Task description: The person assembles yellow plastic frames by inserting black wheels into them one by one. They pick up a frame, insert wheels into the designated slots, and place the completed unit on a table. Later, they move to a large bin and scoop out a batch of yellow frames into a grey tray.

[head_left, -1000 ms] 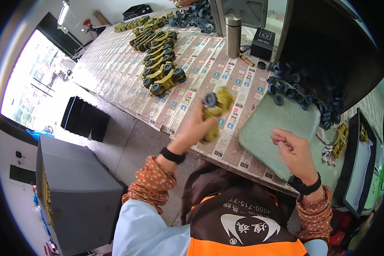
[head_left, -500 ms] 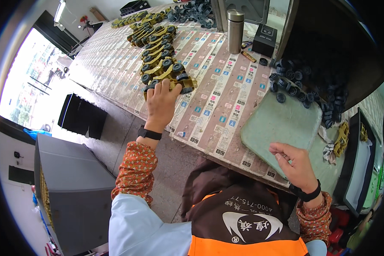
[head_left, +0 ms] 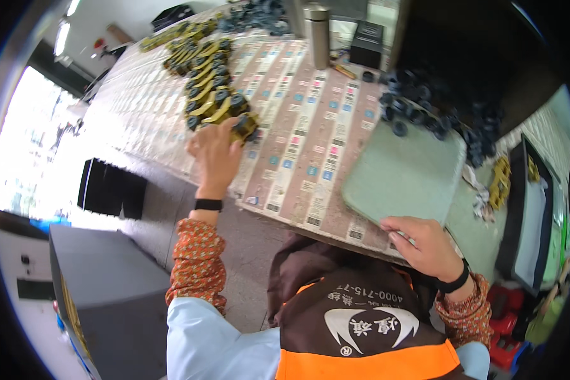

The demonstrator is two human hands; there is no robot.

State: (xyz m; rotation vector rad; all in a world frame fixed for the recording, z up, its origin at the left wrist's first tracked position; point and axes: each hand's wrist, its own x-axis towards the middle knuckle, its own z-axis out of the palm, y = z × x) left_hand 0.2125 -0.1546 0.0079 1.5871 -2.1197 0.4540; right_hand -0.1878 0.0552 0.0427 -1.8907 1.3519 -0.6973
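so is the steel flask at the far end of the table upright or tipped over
Upright. The steel flask stands on its base on the table, cap on top, beside a black box.

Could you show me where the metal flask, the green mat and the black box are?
Metal flask (head_left: pixel 317 28), head view, middle of its upright steel body.
Green mat (head_left: pixel 402 174), head view, bare centre of its surface.
Black box (head_left: pixel 366 43), head view, its front face.
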